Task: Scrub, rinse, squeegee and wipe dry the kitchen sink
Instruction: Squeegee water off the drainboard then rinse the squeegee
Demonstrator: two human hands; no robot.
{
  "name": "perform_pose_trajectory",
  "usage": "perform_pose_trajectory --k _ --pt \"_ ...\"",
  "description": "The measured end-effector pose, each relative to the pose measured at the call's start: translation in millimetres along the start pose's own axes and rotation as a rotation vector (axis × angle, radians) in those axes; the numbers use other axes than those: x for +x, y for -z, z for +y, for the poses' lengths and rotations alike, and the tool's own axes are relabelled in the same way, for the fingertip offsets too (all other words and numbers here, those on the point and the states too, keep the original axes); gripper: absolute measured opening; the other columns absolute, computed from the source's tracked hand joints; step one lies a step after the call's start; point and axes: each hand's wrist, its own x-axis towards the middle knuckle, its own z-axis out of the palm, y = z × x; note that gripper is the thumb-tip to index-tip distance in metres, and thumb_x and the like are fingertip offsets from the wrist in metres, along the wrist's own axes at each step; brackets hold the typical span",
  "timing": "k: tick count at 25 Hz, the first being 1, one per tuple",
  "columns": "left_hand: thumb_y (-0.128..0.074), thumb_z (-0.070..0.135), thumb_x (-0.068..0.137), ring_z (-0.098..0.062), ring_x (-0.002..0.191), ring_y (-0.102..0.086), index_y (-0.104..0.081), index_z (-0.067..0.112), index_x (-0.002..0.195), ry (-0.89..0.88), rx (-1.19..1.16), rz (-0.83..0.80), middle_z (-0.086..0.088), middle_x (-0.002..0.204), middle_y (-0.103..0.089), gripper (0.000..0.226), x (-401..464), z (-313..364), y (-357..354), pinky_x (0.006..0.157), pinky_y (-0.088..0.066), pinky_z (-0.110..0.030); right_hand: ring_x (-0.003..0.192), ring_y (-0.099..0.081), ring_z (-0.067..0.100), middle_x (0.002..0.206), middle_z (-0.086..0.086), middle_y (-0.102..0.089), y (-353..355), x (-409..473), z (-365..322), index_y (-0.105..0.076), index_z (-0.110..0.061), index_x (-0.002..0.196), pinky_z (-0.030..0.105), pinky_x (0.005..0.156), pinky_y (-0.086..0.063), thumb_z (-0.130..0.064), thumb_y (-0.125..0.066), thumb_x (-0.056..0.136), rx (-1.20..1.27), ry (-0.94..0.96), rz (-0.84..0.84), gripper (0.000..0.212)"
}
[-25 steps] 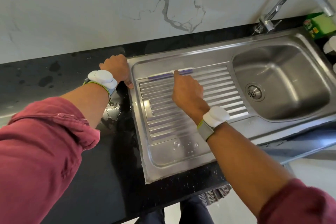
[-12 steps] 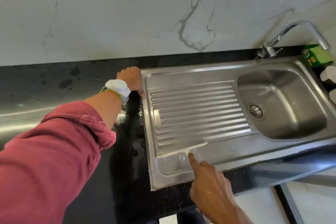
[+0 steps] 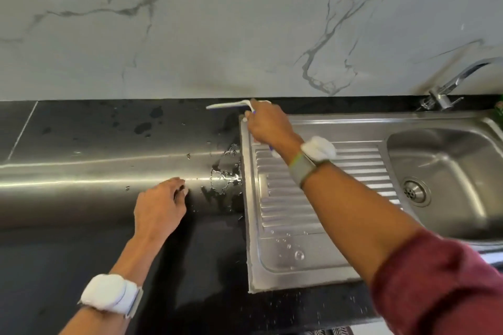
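Black countertop (image 3: pixel 81 133), grey-veined white wall (image 3: pixel 217 22)

The stainless-steel kitchen sink (image 3: pixel 313 261) is set flush into a black stone countertop, with a ribbed drainboard on its left part and a deep rectangular basin on its right part. A round metal drain sits in the basin floor. Water beads lie on the flat near strip of the drainboard. The white squeegee with a purple-edged blade (image 3: pixel 228 105) is held at the sink's far left corner, its blade lying over the counter just beside the rim.
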Motion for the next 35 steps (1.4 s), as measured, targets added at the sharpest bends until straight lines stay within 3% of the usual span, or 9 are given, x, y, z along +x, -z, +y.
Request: perform_pose_trajectory --k 3,6,9,11,13,15,20,27,35 --pt "-0.058 0.018 0.098 -0.039 0.079 -0.071 -0.071 0.021 0.126 0.028 0.059 -0.028 -0.011 0.086 -0.078 0.031 -7.5 -11.2 -8.0 0.073 -0.06 -0.045 0.114 -0.063 0.044 0.133 0.019 -0.059 -43.7 -3.4 -11.7 -0.047 -0.012 0.145 0.042 0.078 -0.046 -0.021 -0.051 0.101 -0.161 0.018 -0.019 0.045" --pt "-0.057 0.012 0.099 -0.039 0.08 -0.071 -0.069 0.016 0.131 0.096 -0.062 0.061 -0.014 0.089 -0.078 0.035 -16.8 -11.4 -11.8 0.076 -0.058 -0.044 0.085 -0.066 0.033 0.139 0.02 -0.05 -76.4 -78.6 2.1 -0.021 -0.01 0.162 0.037 0.063 -0.042 -0.012 -0.053 0.101 -0.262 0.131 -0.033 0.07" --pt "-0.059 0.001 0.09 -0.039 0.092 -0.073 -0.07 0.016 0.131 0.136 -0.188 0.172 -0.013 0.104 -0.078 0.044 -21.7 -5.5 -17.6 0.088 -0.058 -0.044 0.06 -0.045 0.016 0.148 0.011 -0.038 -83.1 -198.2 38.3 -0.001 -0.021 0.166 0.031 0.054 -0.036 -0.016 -0.055 0.102 -0.285 0.171 -0.254 0.084" --pt "-0.061 -0.005 0.083 -0.035 0.096 -0.074 -0.073 0.016 0.126 0.077 -0.252 0.207 -0.007 0.114 -0.078 0.05 -28.2 3.4 -23.0 0.094 -0.058 -0.043 0.046 -0.027 0.013 0.136 0.004 -0.049 -79.4 -274.3 62.7 -0.011 -0.023 0.165 0.033 0.048 -0.031 -0.024 -0.073 0.088 -0.345 0.225 -0.372 0.099" --pt "-0.062 -0.008 0.08 -0.029 0.094 -0.075 -0.074 0.015 0.124 -0.025 -0.291 0.223 -0.001 0.118 -0.077 0.051 -33.7 9.6 -32.0 0.095 -0.059 -0.044 0.034 -0.032 0.013 0.115 -0.002 -0.062 -68.0 -307.8 90.2 -0.033 -0.025 0.157 0.03 0.039 -0.02 -0.033 -0.091 0.056 -0.449 0.303 -0.425 0.117" --pt "-0.062 -0.006 0.081 -0.023 0.097 -0.074 -0.073 0.017 0.125 -0.069 -0.282 0.19 0.003 0.122 -0.075 0.051 -46.6 12.7 -41.8 0.098 -0.056 -0.046 0.044 -0.054 0.015 0.113 -0.004 -0.063 -46.7 -310.5 120.8 -0.035 -0.037 0.156 0.03 0.033 -0.024 -0.033 -0.09 0.053 -0.557 0.34 -0.467 0.117" --pt "-0.064 -0.004 0.083 -0.018 0.114 -0.07 -0.071 0.016 0.13 -0.061 -0.212 0.136 0.001 0.134 -0.07 0.051 -99.8 3.3 -64.4 0.106 -0.047 -0.045 0.067 -0.062 0.019 0.112 -0.001 -0.066 32.3 -266.8 185.2 -0.045 -0.042 0.151 0.026 0.034 -0.035 -0.02 -0.085 0.074 -0.549 0.567 -0.359 0.089" --pt "-0.067 -0.014 0.08 -0.027 0.137 -0.055 -0.068 0.01 0.133 0.065 0.049 0.139 -0.008 0.147 -0.06 0.058 -196.6 35.6 -79.3 0.105 -0.039 -0.047 0.078 -0.059 0.024 0.111 -0.004 -0.057 -72.3 -268.6 155.1 -0.043 -0.04 0.154 0.029 0.051 -0.037 -0.017 -0.061 0.09 -0.182 0.738 -0.468 0.071" --pt "-0.07 -0.019 0.072 -0.033 0.135 -0.055 -0.067 0.006 0.133 -0.003 0.096 0.202 -0.014 0.15 -0.055 0.066 -277.9 212.4 -151.3 0.106 -0.04 -0.054 0.092 -0.064 0.016 0.112 -0.015 -0.06 68.9 -267.4 426.1 -0.041 -0.059 0.148 0.032 0.06 -0.047 -0.021 -0.06 0.091 -0.237 0.729 -0.554 0.071"
